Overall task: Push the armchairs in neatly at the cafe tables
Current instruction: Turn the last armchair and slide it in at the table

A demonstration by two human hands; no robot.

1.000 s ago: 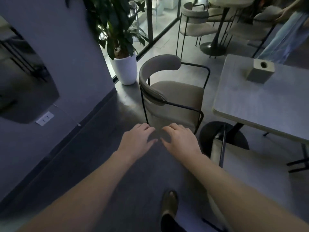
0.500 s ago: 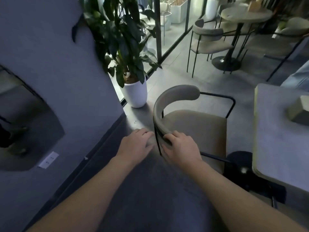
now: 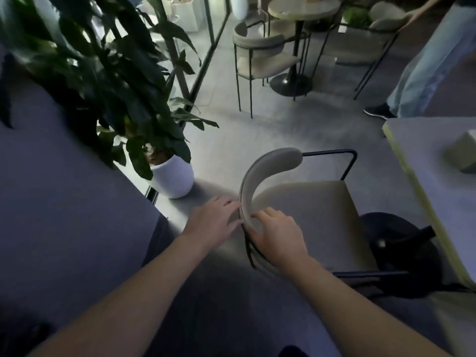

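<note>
A beige armchair [image 3: 304, 204] with a curved padded backrest and thin black metal frame stands in front of me, its seat facing the grey cafe table [image 3: 438, 191] at the right. My right hand [image 3: 278, 238] grips the near end of the backrest, fingers curled over its padding. My left hand [image 3: 213, 222] rests flat against the outer side of the backrest, fingers spread. The table's black round base [image 3: 401, 243] shows beside the seat.
A large potted plant in a white pot [image 3: 175, 179] stands close at the left by a grey wall. A small block [image 3: 461, 153] sits on the table. Further back are a round table [image 3: 301, 9] with armchairs [image 3: 260, 52] and a person's legs [image 3: 425, 65].
I have stepped closer to the chair. My right hand has closed over the backrest's end and my left hand has come up against its outer side.
</note>
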